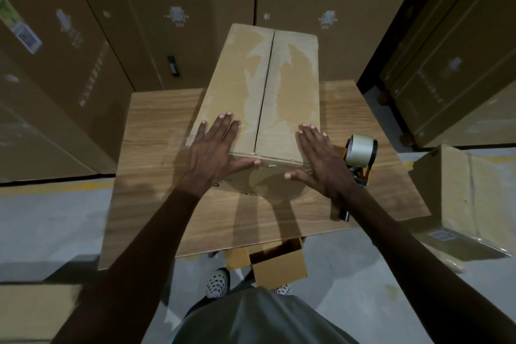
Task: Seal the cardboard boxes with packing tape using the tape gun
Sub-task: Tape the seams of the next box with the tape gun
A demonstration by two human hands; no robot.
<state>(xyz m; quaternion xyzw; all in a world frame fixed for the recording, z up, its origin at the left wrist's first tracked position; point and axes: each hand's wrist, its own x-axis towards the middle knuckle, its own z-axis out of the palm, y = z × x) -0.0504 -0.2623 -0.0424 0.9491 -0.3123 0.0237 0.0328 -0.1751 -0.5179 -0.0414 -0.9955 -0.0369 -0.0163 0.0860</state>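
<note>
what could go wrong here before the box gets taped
1. The cardboard box has its flaps closed with an untaped centre seam; both hands, left and right, press flat near its front edge, so the far end of the flaps may lift.
2. The tape gun lies right beside the right hand near the wooden table edge; a careless reach could knock it off.
3. Letting go with one hand to take it may let the box shift.
</note>
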